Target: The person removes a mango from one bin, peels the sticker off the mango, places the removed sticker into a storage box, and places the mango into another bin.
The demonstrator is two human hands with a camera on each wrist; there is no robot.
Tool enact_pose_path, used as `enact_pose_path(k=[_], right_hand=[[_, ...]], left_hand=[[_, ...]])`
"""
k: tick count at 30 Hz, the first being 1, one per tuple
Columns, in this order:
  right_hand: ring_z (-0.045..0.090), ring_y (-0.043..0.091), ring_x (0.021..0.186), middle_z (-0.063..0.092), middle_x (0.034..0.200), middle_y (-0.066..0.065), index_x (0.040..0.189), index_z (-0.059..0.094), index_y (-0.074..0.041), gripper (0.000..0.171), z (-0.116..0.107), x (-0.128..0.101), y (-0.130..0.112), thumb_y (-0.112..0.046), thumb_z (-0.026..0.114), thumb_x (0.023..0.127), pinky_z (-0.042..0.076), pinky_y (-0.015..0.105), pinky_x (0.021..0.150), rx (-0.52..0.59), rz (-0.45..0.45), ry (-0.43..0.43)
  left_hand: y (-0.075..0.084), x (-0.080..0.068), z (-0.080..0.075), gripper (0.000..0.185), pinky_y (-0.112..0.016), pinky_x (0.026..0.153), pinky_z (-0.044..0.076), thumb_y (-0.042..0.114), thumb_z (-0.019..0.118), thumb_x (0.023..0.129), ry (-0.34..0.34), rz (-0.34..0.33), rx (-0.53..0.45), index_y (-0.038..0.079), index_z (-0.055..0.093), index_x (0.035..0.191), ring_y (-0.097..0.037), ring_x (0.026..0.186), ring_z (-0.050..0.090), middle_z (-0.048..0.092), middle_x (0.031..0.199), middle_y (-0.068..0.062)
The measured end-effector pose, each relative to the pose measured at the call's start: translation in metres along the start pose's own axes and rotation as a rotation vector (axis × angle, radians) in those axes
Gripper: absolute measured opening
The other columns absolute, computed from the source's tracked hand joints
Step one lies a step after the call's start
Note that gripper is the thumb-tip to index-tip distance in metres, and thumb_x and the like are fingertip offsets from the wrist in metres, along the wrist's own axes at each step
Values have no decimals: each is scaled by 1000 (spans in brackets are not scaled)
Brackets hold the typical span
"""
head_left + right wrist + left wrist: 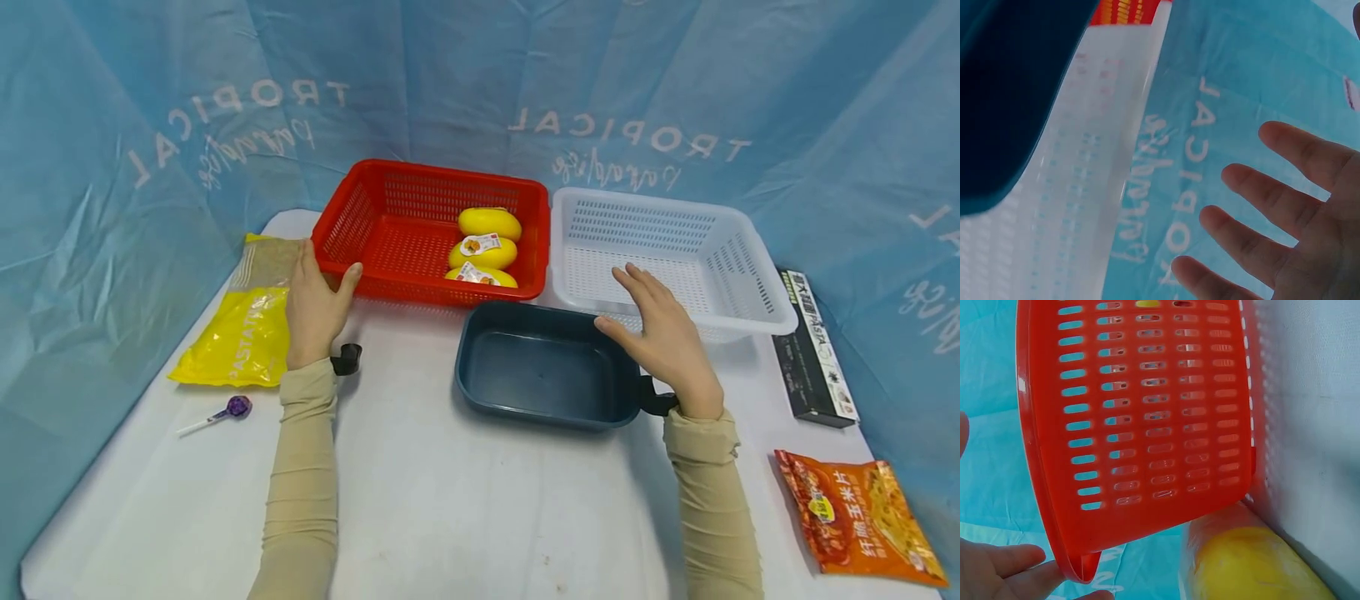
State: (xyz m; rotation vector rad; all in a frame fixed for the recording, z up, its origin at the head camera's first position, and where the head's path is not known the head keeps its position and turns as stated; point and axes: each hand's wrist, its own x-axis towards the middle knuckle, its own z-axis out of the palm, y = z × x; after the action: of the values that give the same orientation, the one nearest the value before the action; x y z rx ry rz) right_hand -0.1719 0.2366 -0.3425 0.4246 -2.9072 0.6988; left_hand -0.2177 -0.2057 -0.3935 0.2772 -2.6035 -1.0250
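Observation:
My left hand [318, 287] rests against the front-left corner of the red basket [375, 242], fingers straight along the side and thumb on the front rim. In the left wrist view its fingertips [1010, 565] sit by the red basket's [1147, 412] corner. Three yellow wrapped items [487, 250] lie in the basket's right part. My right hand [645, 321] is open with spread fingers over the right rim of the dark blue tray [540, 367], in front of the white basket [750, 275]. It holds nothing, as the right wrist view of the hand [1272, 237] shows.
A yellow pasta bag [240, 325] lies left of my left hand, with a purple lollipop [238, 407] in front of it. A black pasta box [813, 350] and an orange snack packet [855, 521] lie at the right. Blue sheeting surrounds the white table [450, 500].

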Motion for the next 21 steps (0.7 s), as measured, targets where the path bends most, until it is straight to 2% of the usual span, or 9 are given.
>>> enact_pose_path(k=[3,11,15,21], right_hand=[[23,36,147,25,161,9,153,30,-23,77,3,8,-6,-57,58,89,21,61,115,4,-20,-9],[29,35,145,27,160,7,152,31,-22,76,8,29,-25,-57,56,90,28,62,112,-14,-60,-43],[30,36,144,29,159,8,152,33,-21,75,11,35,-33,-52,59,89,30,62,111,-24,-60,-76],[31,34,143,32,158,8,151,35,-21,74,16,43,-43,-48,63,89,30,59,113,-31,-75,-97]], left_hand=[[0,1,1,97,-56,118,22,66,44,91,-27,-17,0,5,6,156,-38,147,21,11,163,-17],[0,3,5,96,-55,118,23,60,47,93,-63,-9,-7,3,4,155,-39,148,19,5,163,-17],[0,4,7,96,-55,118,22,60,47,93,-92,-19,-16,4,1,155,-38,149,15,-1,164,-16],[-1,4,9,94,-56,116,23,57,48,94,-98,-35,-20,6,-2,156,-39,149,15,-4,164,-14]])
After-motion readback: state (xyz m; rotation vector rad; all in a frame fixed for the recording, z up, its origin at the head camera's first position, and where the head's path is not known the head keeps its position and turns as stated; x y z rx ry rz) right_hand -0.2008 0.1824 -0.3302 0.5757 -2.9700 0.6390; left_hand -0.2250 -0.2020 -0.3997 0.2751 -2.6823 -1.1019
